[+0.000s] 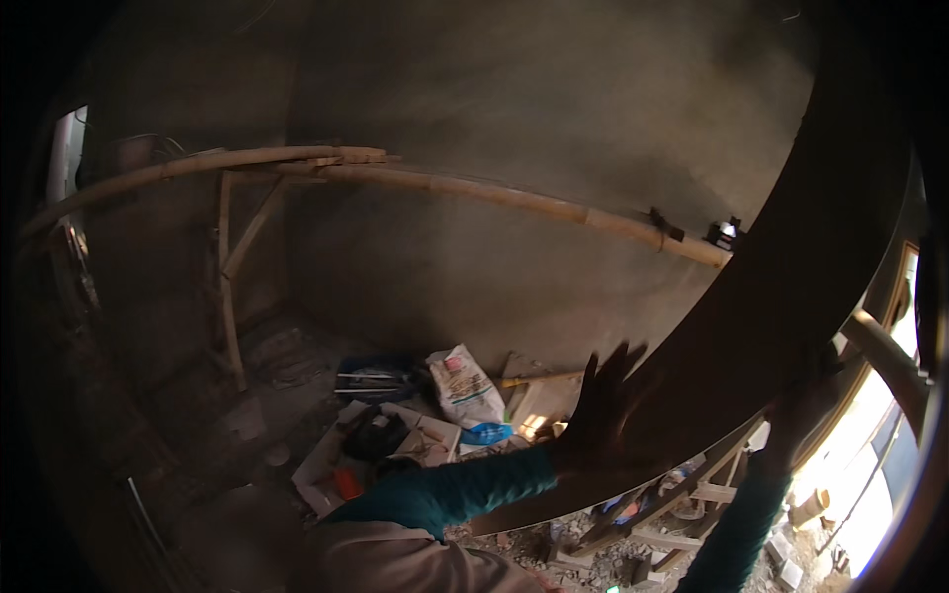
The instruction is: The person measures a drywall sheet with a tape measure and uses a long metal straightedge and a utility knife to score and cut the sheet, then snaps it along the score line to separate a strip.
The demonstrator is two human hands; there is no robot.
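Observation:
A large dark brown board [791, 217] rises from below the middle of the view to the upper right, bent by the lens. My left hand [603, 410], in a teal sleeve, lies on its left part with the fingers spread and nothing held. Along the board's right edge, my right hand [803, 410] is closed on it; deep shadow covers most of those fingers. A long bamboo pole [474, 190] crosses behind the board, carrying a small black device [727, 234] near its right end.
A wooden post with a brace [227, 277] supports the pole at left. On the floor lie a white sack [465, 390], a pale box [435, 435] and rubble [539, 546]. Wooden framing [692, 504] stands below the board. Bright daylight enters the opening [860, 474] at right.

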